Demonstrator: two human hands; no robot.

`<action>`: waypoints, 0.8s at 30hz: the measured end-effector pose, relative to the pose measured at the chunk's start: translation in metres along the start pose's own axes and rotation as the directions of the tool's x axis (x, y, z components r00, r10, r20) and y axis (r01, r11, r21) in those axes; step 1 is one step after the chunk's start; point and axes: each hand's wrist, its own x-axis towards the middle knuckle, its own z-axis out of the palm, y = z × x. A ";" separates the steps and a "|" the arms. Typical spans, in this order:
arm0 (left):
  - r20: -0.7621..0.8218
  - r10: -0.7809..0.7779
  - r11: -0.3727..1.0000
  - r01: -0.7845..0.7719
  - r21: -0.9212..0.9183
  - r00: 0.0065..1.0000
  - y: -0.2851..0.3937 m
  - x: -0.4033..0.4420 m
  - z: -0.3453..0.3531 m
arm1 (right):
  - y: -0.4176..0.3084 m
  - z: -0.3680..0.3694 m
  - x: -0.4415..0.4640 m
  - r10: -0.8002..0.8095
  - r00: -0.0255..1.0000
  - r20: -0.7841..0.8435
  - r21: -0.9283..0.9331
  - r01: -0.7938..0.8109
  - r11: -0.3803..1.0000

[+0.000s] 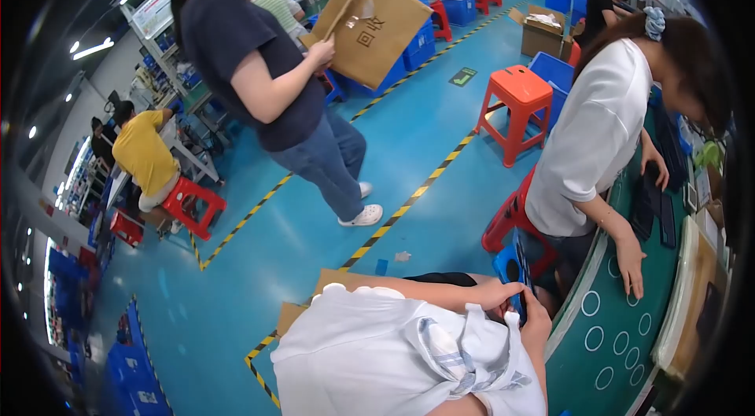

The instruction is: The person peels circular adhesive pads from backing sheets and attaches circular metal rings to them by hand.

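At the lower middle, my left hand [502,295] and my right hand [536,323] are closed around a blue phone [513,273] with a large dark round patch on its back. The phone is tilted and seen nearly edge-on, so its screen cannot be read. My fingers partly cover its lower end. Beneath my arms is my white top [354,353], with a knotted, striped part near the right hand. To the right of my hands runs a green work surface [578,373] with several white ring outlines.
A seated co-worker in white [590,133] reaches over dark trays [646,200] at the right. Another person [236,46] stands in the aisle with a cardboard box [381,27]. A red stool [515,97] and blue bins [550,74] stand beyond; striped tape [425,184] marks the floor.
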 end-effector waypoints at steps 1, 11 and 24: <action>0.013 0.000 1.000 0.000 0.007 1.000 0.004 -0.006 0.003 | -0.001 -0.002 0.000 0.048 0.998 0.044 0.090 -0.051 0.995; 0.121 0.091 0.990 -0.077 -0.119 0.988 0.011 -0.005 0.011 | 0.008 0.010 -0.005 0.481 0.834 0.271 0.804 -0.471 0.363; 0.022 0.192 0.980 -0.190 -0.061 0.981 0.013 -0.001 0.016 | 0.028 0.012 -0.011 0.334 0.924 0.188 0.704 -0.364 0.610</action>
